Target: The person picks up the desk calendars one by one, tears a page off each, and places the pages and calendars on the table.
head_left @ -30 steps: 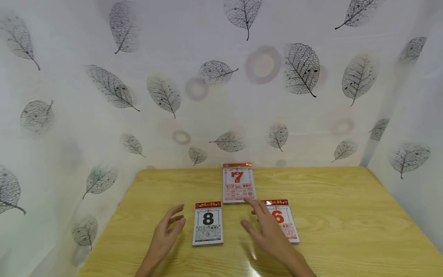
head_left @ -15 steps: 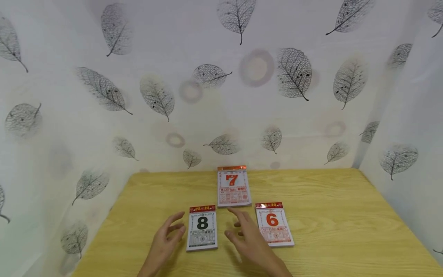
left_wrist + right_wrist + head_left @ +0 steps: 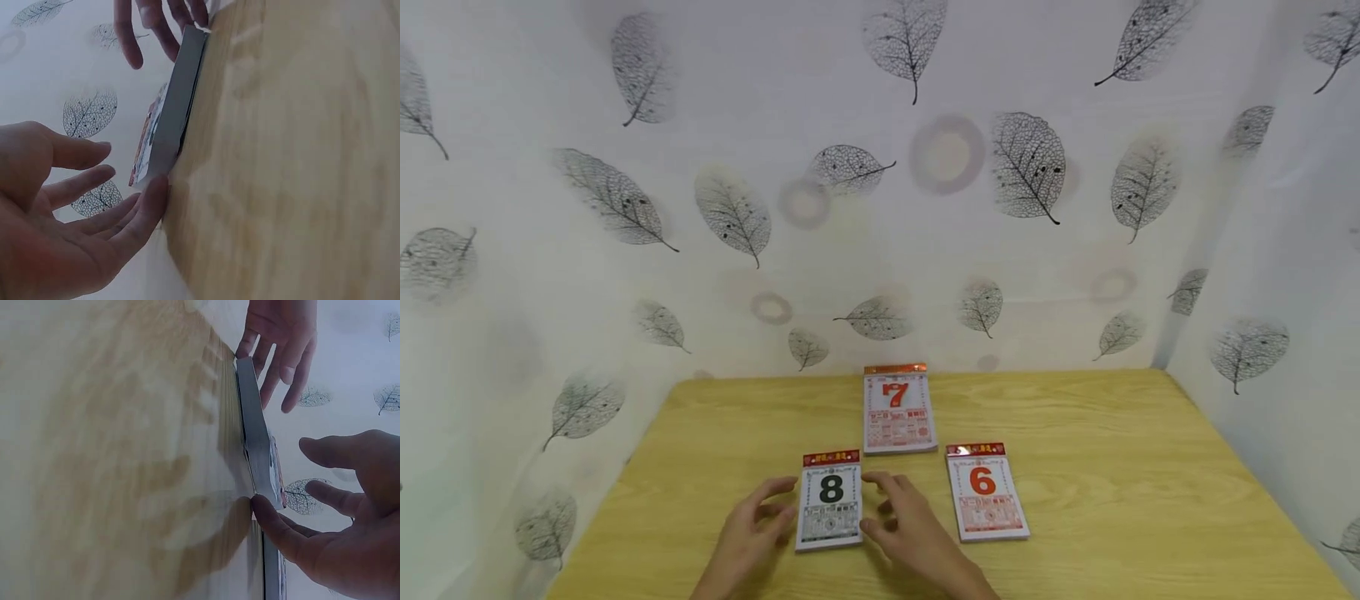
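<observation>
A tear-off calendar pad with a black 8 (image 3: 831, 510) lies flat on the wooden table, red strip at its top. My left hand (image 3: 751, 527) is at its left side, fingers loosely bent. From the other side my right hand (image 3: 912, 527) reaches in, thumb and index finger near the right edge. In the left wrist view, a left fingertip (image 3: 156, 187) is right at the corner of the thick pad (image 3: 175, 106). The right wrist view has a right fingertip (image 3: 259, 503) low against the pad's edge. Neither hand's fingers wrap round the pad.
A calendar pad with a red 7 (image 3: 898, 417) lies farther back, near the table's (image 3: 1097, 483) rear edge. Another with a red 6 (image 3: 987, 496) is to the right of my right hand. Leaf-patterned white sheeting (image 3: 880, 242) encloses the back and sides.
My right hand has moved left from beside the 6 pad to the right edge of the 8 pad. My left hand has come closer to its left edge. The head view has shifted slightly.
</observation>
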Motion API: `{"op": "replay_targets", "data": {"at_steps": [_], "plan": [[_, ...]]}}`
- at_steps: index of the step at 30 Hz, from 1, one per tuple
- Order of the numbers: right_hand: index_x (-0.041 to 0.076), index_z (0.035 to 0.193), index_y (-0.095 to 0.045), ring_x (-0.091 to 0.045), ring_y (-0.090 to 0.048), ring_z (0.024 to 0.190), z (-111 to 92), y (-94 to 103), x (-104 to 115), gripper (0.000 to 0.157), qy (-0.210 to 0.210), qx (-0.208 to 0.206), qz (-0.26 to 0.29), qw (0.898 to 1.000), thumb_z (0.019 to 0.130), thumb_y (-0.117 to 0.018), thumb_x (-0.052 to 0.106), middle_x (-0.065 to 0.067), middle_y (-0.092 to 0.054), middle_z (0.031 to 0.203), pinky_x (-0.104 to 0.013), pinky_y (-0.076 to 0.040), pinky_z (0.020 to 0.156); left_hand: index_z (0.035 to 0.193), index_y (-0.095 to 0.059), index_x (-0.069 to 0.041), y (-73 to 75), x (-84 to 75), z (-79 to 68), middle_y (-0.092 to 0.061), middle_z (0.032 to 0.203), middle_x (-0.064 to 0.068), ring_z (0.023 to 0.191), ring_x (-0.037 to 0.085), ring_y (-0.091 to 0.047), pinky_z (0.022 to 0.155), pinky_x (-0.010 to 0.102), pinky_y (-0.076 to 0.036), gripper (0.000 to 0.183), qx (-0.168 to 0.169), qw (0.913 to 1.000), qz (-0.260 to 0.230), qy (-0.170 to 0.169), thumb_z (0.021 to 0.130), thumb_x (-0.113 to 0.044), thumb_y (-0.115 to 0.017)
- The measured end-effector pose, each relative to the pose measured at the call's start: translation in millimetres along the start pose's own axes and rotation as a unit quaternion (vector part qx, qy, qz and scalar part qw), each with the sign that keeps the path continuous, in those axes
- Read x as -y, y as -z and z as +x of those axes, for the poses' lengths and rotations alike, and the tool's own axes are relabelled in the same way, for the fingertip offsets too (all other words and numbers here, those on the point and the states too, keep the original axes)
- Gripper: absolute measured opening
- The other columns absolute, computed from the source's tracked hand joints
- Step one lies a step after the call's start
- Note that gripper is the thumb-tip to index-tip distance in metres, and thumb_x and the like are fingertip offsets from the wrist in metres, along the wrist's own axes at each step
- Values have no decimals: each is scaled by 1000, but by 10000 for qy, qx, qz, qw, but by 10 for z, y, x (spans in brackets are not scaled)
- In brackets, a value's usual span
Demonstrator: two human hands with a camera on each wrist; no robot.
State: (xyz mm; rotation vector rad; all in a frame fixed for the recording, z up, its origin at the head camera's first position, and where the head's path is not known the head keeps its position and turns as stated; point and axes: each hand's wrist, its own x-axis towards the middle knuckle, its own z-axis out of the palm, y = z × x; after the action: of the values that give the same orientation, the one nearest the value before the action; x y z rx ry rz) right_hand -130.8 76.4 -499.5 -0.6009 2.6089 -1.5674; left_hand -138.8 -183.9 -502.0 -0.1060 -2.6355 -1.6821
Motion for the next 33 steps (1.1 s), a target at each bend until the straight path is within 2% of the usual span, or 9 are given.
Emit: {"op": "replay_targets", "data": {"at_steps": [4,9,14,18,22,27,33], "plan": [[9,133,-60,-21,-64,91,38,-58,8,49,-79,-40,58,9999,88,-79,12,-18,-56,121,-24,-57,75,126,-68,-2,-20,-8,22,-67,128,20,97,27,-71,79,25,-59,39,66,9998,-32,-180,88,7,-72],[6,125,-64,-18,-63,86,94,-105,23,43,-192,-77,82,9998,86,-81,11,-14,-55,112,-23,-56,73,123,-69,-2,-38,-48,56,-68,124,21,94,27,-71,76,24,-59,40,72,9998,61,-156,84,9,-74],[4,122,-65,-16,-61,84,135,-138,43,43,-202,-72,-79,9997,84,-83,11,-10,-57,108,-24,-55,71,123,-70,-3,-38,-87,42,-71,114,16,94,23,-70,82,34,-58,44,201,9986,486,9,81,6,-78],[3,122,-66,-14,-61,84,162,-163,41,43,-153,-84,-183,9997,83,-84,10,-9,-58,107,-25,-56,71,122,-71,-4,-41,-84,37,-71,109,9,93,20,-68,87,39,-55,46,300,9968,740,-25,78,5,-80],[2,120,-67,-12,-60,81,195,-176,28,40,-149,-125,-340,9992,83,-82,5,-9,-58,108,-25,-54,69,121,-70,0,-39,-61,54,-69,113,13,92,21,-68,84,34,-56,47,429,9966,677,-180,75,7,-81],[0,118,-69,-11,-55,82,229,-198,46,40,-208,-159,-592,9979,79,-81,1,-7,-58,103,-26,-52,69,119,-70,4,-52,-65,62,-69,116,18,95,27,-69,83,31,-59,47,466,9967,626,-208,74,11,-80],[-1,121,-69,-16,-56,87,264,-192,70,48,-370,-163,-645,9971,75,-82,2,-8,-59,106,-28,-53,73,116,-72,6,-64,-114,64,-67,119,21,98,33,-68,84,43,-61,49,232,9975,614,-267,69,13,-81]]}}
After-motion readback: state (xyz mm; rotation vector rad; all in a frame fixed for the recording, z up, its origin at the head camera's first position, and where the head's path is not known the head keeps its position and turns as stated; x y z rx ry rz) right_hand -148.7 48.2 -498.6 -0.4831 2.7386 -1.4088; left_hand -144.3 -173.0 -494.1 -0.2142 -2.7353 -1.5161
